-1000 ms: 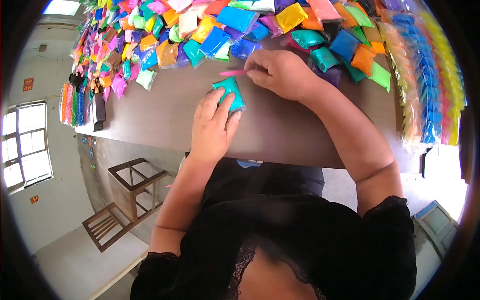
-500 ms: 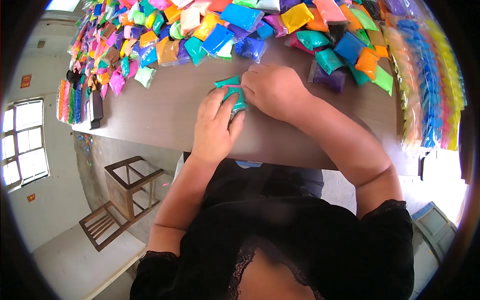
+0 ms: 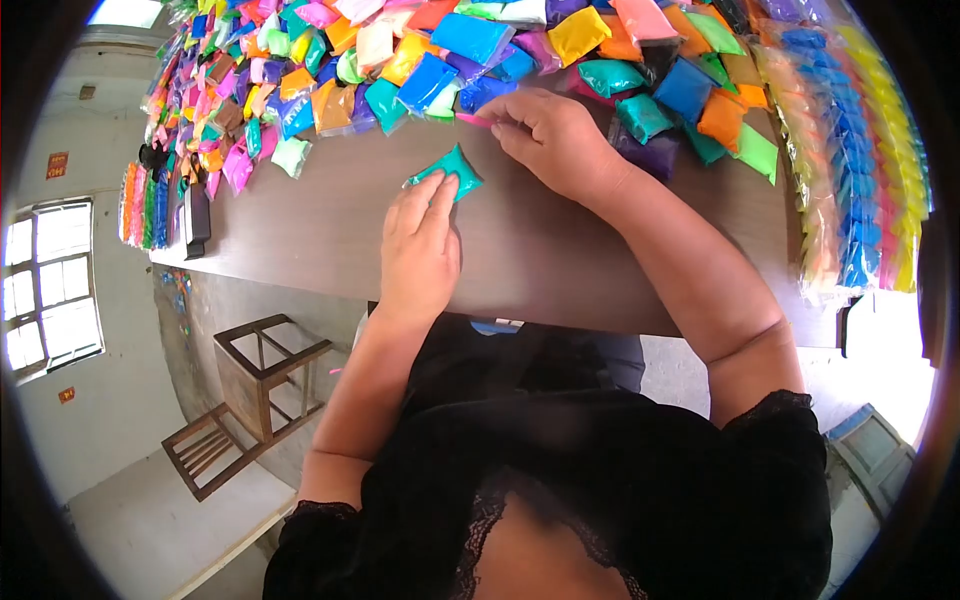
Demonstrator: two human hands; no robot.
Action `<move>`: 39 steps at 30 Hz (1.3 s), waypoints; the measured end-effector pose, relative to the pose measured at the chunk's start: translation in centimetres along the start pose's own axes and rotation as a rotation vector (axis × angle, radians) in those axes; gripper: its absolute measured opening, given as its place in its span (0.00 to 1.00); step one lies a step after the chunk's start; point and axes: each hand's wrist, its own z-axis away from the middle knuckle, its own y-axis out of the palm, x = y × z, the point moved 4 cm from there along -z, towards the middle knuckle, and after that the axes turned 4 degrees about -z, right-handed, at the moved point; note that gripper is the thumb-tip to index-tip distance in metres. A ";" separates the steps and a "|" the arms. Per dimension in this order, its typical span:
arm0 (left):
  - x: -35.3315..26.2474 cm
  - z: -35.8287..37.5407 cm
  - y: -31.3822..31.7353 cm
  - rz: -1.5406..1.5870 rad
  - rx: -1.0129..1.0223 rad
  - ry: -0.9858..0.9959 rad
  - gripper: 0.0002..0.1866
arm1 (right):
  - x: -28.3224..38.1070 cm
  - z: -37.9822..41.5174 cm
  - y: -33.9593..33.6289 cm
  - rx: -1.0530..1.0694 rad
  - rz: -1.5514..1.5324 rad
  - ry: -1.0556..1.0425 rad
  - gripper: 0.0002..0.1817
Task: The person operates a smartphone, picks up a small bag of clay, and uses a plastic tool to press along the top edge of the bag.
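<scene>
Where the brown table (image 3: 330, 225) runs across the view, its far edge is buried under a heap of small coloured packets (image 3: 400, 60), and strips of packets in yellow, blue and orange (image 3: 850, 150) hang down its right end. Below the table's left side a wooden stool (image 3: 262, 370) stands on the floor, with a window (image 3: 55, 290) in the wall beyond it. Near the middle of the table the left hand (image 3: 420, 250) lies flat, fingers spread and straight, its fingertips pressing on the near edge of a teal packet (image 3: 447, 170) that lies tilted on the bare wood, just short of the heap. Just beyond, the right hand (image 3: 555, 140) is closed, thumb and forefinger pinched on a thin pink stick (image 3: 473, 119), which points left above the teal packet and does not touch it.
</scene>
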 end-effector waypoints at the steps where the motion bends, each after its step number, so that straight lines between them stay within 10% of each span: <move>1: -0.4 0.0 0.1 -0.002 0.001 -0.003 0.20 | 0.1 -0.1 0.0 0.020 0.039 -0.007 0.09; 11: -1.1 0.0 0.0 0.010 -0.015 0.037 0.18 | 0.2 0.4 0.7 0.175 0.124 0.147 0.08; 14: -1.1 -0.1 0.2 0.054 -0.051 0.041 0.17 | 0.9 1.1 2.0 0.193 0.115 -0.128 0.06; 20: -0.8 -0.2 0.3 0.082 -0.053 0.029 0.16 | -0.6 -0.1 2.2 0.155 0.683 -0.130 0.03; 38: 1.7 -3.5 -1.9 0.144 0.015 -0.019 0.24 | -0.4 -0.3 -0.6 -0.118 0.120 0.015 0.06; 39: 2.0 -3.7 -1.9 0.493 0.187 -0.328 0.26 | -0.4 -0.4 -0.7 -0.125 0.118 0.015 0.06</move>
